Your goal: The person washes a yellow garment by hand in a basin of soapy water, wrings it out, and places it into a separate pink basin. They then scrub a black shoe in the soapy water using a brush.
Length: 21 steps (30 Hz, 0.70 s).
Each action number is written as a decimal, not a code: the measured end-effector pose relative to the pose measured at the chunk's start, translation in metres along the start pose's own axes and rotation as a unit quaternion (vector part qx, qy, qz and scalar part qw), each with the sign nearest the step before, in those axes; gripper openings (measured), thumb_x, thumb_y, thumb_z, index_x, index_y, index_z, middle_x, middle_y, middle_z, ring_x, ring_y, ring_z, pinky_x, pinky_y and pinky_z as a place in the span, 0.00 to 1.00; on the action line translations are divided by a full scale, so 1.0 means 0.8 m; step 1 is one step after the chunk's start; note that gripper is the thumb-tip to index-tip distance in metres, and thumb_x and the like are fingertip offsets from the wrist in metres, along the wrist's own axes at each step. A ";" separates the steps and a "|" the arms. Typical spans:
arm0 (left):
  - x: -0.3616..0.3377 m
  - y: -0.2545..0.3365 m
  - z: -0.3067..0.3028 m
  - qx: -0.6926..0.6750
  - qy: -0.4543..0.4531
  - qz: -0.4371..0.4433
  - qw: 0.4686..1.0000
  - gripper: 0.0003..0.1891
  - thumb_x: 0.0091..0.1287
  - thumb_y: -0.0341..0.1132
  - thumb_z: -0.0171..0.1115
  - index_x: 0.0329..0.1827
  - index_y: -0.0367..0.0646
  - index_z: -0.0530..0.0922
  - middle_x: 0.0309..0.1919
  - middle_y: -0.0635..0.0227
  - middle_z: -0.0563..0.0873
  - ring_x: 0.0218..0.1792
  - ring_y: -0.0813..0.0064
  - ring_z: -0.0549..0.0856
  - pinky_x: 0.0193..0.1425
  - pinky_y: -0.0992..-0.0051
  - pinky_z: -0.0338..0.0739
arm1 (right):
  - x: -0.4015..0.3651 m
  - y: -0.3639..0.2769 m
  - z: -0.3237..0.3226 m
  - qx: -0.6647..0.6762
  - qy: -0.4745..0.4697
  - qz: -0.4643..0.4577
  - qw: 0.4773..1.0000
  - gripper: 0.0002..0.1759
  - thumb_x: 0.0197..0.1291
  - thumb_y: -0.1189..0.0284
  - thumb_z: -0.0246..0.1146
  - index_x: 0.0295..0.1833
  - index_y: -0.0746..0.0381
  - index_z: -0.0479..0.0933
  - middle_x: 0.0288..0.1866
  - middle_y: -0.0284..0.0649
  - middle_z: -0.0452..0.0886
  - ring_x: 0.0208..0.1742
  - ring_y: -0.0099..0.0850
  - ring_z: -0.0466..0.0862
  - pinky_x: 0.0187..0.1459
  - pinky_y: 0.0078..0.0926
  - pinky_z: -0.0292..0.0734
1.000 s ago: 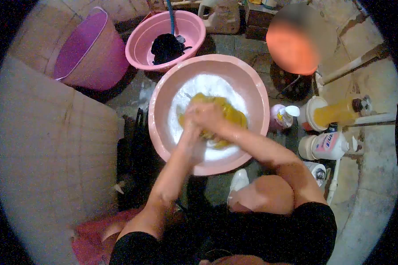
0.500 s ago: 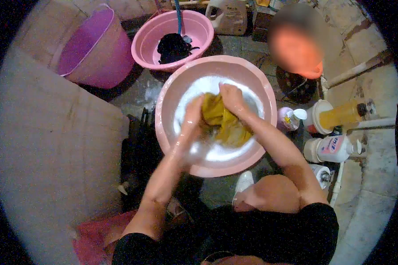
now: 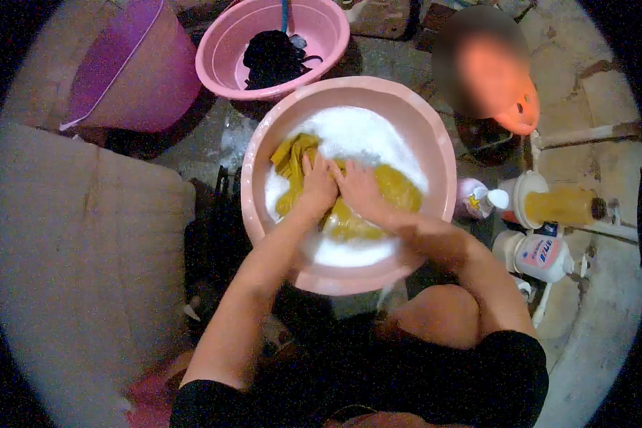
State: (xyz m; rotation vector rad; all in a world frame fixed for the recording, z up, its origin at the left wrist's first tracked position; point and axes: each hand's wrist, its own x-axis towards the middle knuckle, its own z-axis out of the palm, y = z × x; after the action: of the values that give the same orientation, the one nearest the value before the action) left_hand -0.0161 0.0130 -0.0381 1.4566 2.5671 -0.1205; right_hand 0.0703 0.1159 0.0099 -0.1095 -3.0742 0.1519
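A yellow-green cloth [image 3: 403, 187] is spread in white suds inside a large pink basin [image 3: 441, 164]. My left hand [image 3: 319, 184] lies on the cloth's left part with its fingers apart. Beside it, nearly touching, my right hand [image 3: 360, 187] presses flat on the middle of the cloth, fingers spread. One bunched fold of the cloth rises out of the foam at the left, by my left fingertips.
A smaller pink basin [image 3: 214, 64] with dark cloth and a blue hose is behind. A purple bucket [image 3: 164, 78] stands back left, an orange object [image 3: 519, 107] back right. Bottles [image 3: 543, 258] and a white tub [image 3: 524, 196] line the right wall.
Both hands have let go of the bunched, lifted cloth and now press on it. The cloth has spread out in the suds, and the view has shifted slightly.
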 end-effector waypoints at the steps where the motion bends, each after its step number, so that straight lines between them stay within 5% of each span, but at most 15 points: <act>1: 0.009 -0.003 -0.030 -0.007 -0.151 0.016 0.988 0.24 0.63 0.35 0.48 0.62 0.36 0.70 0.65 0.50 0.66 0.68 0.52 0.62 0.70 0.42 0.46 | 0.009 0.005 0.002 0.037 -0.037 0.000 0.999 0.25 0.57 0.74 0.53 0.62 0.62 0.64 0.42 0.53 0.77 0.41 0.49 0.80 0.43 0.46 0.75; 3: 0.030 -0.025 0.047 -0.054 -0.115 0.023 0.992 0.24 0.64 0.35 0.46 0.62 0.36 0.69 0.65 0.50 0.67 0.66 0.53 0.64 0.71 0.50 0.49 | 0.017 0.016 0.002 0.075 -0.079 0.002 0.994 0.25 0.59 0.75 0.51 0.64 0.61 0.63 0.42 0.52 0.78 0.42 0.49 0.80 0.44 0.45 0.75; 4: 0.028 -0.027 0.055 -0.211 -0.101 -0.029 0.972 0.24 0.64 0.35 0.46 0.63 0.36 0.69 0.64 0.49 0.67 0.66 0.53 0.65 0.71 0.55 0.52 | 0.019 0.021 -0.002 0.173 -0.132 0.024 0.976 0.26 0.58 0.73 0.52 0.64 0.62 0.63 0.44 0.53 0.78 0.44 0.48 0.80 0.43 0.42 0.76; 6: 0.023 -0.029 0.067 -0.529 -0.031 -0.111 0.841 0.24 0.65 0.35 0.44 0.63 0.36 0.68 0.64 0.48 0.68 0.65 0.54 0.66 0.71 0.66 0.57 | 0.020 0.039 -0.006 0.334 -0.209 0.060 0.917 0.26 0.58 0.72 0.54 0.63 0.63 0.64 0.45 0.55 0.79 0.47 0.47 0.80 0.42 0.39 0.77; 8: 0.031 -0.032 0.061 -0.487 -0.009 -0.139 0.862 0.24 0.65 0.36 0.45 0.63 0.36 0.68 0.63 0.48 0.68 0.65 0.54 0.67 0.70 0.65 0.58 | 0.025 0.065 -0.009 0.406 -0.238 0.048 0.881 0.24 0.57 0.71 0.55 0.61 0.63 0.66 0.45 0.54 0.79 0.47 0.48 0.80 0.43 0.40 0.76; 12: 0.054 -0.018 0.037 -0.399 0.042 -0.182 0.898 0.24 0.64 0.38 0.46 0.62 0.37 0.69 0.63 0.48 0.68 0.64 0.54 0.68 0.68 0.64 0.60 | 0.068 0.117 0.011 0.358 -0.257 0.079 0.894 0.22 0.56 0.70 0.56 0.57 0.63 0.69 0.45 0.54 0.79 0.48 0.48 0.79 0.46 0.41 0.75; 13: 0.040 -0.008 0.017 -0.270 0.036 -0.170 0.947 0.23 0.65 0.40 0.46 0.60 0.37 0.70 0.62 0.48 0.69 0.63 0.55 0.69 0.68 0.64 0.61 | 0.077 0.130 0.005 0.330 -0.271 0.112 0.897 0.21 0.56 0.69 0.57 0.56 0.63 0.70 0.45 0.54 0.79 0.48 0.48 0.79 0.47 0.41 0.75; 15: 0.004 -0.004 -0.067 -0.270 0.093 -0.198 0.938 0.30 0.62 0.59 0.53 0.52 0.40 0.77 0.51 0.53 0.80 0.47 0.59 0.82 0.53 0.62 0.74 | 0.079 0.128 -0.011 0.323 -0.247 0.172 0.897 0.20 0.56 0.69 0.58 0.54 0.63 0.72 0.45 0.54 0.79 0.49 0.49 0.79 0.48 0.42 0.74; 16: 0.002 -0.009 -0.073 -0.263 0.098 -0.198 0.939 0.30 0.62 0.59 0.53 0.52 0.40 0.77 0.51 0.53 0.80 0.47 0.59 0.82 0.53 0.62 0.74 | 0.075 0.109 -0.026 0.336 -0.187 0.196 0.902 0.19 0.56 0.68 0.58 0.53 0.63 0.73 0.45 0.54 0.79 0.49 0.49 0.79 0.49 0.42 0.74; 17: 0.003 -0.009 -0.074 -0.487 -0.002 -0.292 0.823 0.32 0.64 0.62 0.48 0.55 0.41 0.75 0.54 0.53 0.78 0.51 0.60 0.79 0.56 0.61 0.72 | 0.066 0.086 -0.036 0.351 -0.118 0.209 0.905 0.19 0.55 0.68 0.59 0.52 0.63 0.74 0.45 0.54 0.79 0.49 0.49 0.79 0.49 0.42 0.74; 18: 0.005 -0.003 -0.076 -0.671 -0.110 -0.358 0.640 0.34 0.66 0.65 0.43 0.58 0.42 0.73 0.57 0.53 0.75 0.55 0.62 0.76 0.58 0.60 0.71 | 0.052 0.056 -0.054 0.329 0.004 0.165 0.930 0.14 0.56 0.68 0.57 0.47 0.60 0.76 0.42 0.52 0.79 0.49 0.48 0.79 0.50 0.43 0.73; 20: -0.025 0.012 -0.128 -0.895 -0.059 -0.242 0.370 0.44 0.56 0.74 0.44 0.61 0.44 0.71 0.53 0.58 0.79 0.53 0.62 0.79 0.59 0.63 0.72 | 0.012 -0.008 -0.089 0.345 0.073 0.037 0.935 0.10 0.56 0.68 0.56 0.41 0.61 0.76 0.40 0.52 0.79 0.44 0.50 0.79 0.47 0.45 0.74; 21: -0.037 0.005 -0.138 -0.922 -0.094 -0.198 0.319 0.41 0.59 0.71 0.47 0.61 0.44 0.71 0.54 0.58 0.78 0.55 0.62 0.77 0.58 0.62 0.73 | -0.009 -0.031 -0.104 0.326 0.060 -0.038 0.943 0.11 0.57 0.68 0.56 0.43 0.60 0.76 0.43 0.50 0.78 0.44 0.48 0.79 0.47 0.45 0.74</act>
State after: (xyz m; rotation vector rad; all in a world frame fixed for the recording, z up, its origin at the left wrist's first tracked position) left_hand -0.0112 0.0081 0.0761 -0.2470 0.9495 1.7004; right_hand 0.0813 0.0991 0.0946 0.0332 -2.7272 1.0860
